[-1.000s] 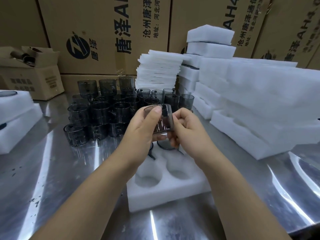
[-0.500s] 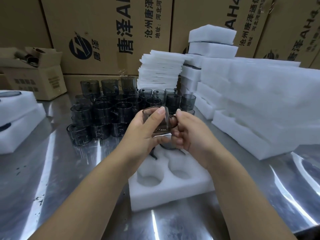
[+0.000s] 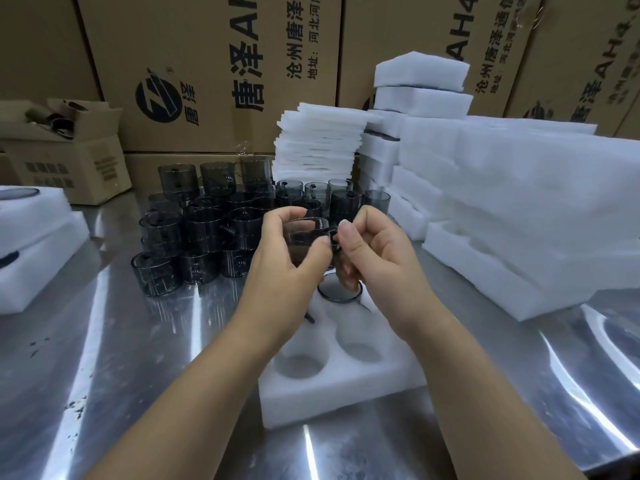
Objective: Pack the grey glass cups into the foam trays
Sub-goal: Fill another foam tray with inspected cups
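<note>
Grey glass cup (image 3: 304, 239) sits dead centre of the frame, lifted off the table and hanging just above the far end of the foam tray (image 3: 332, 393), and I've got both hands on it. My left hand (image 3: 284, 268) wraps it from the left, thumb across the near wall and fingers curled over the far rim, a snug grip. My right hand (image 3: 377, 258) comes in from the right with its fingers bunched tight, pinching the cup at its dark handle side. Directly below, a seated cup (image 3: 339, 294) fills the tray's far right well, its rim showing under my right fingers. The two nearer wells are open round hollows; the far left well is hidden behind my left wrist, so I can't tell what's in it. The tray lies flat on the steel table (image 3: 138, 358), centre-low in the frame. Just beyond my hands, centre-left, waits the cluster of grey cups (image 3: 207, 230), packed close and stacked in tiers. Right of frame, stacks of foam trays (image 3: 519, 202) rise in steps, with a pile of thin foam sheets (image 3: 318, 143) beside them at upper centre. Foam blocks (image 3: 31, 244) sit at the left edge, a small open box (image 3: 65, 150) behind them, and printed cardboard cartons (image 3: 207, 64) wall off the whole top of the frame.
</note>
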